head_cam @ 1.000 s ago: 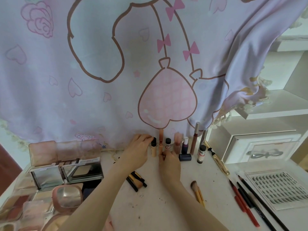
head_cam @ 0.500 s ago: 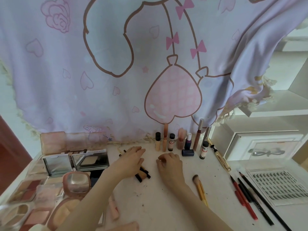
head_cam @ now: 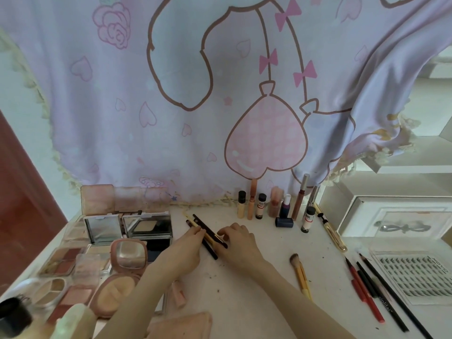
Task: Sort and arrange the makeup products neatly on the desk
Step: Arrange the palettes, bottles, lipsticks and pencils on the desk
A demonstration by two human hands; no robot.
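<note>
Just in front of the row of upright small cosmetic bottles, I see my left hand and right hand pinching a bundle of slim dark makeup pencils on the white desk.

Two bare forearms entered from the bottom edge and ended in the left hand and the right hand. No sleeve, cuff or glove covered either arm as far as the frame showed them; both were uncovered from the wrist down to the lower border. No ring, watch, bracelet or band showed on either wrist or on the fingers in view. The fingers were slim, and the nails were too small and blurred to tell whether they were painted. The left forearm looked broader than the right where it met the bottom edge, under the wide-angle lens.
</note>
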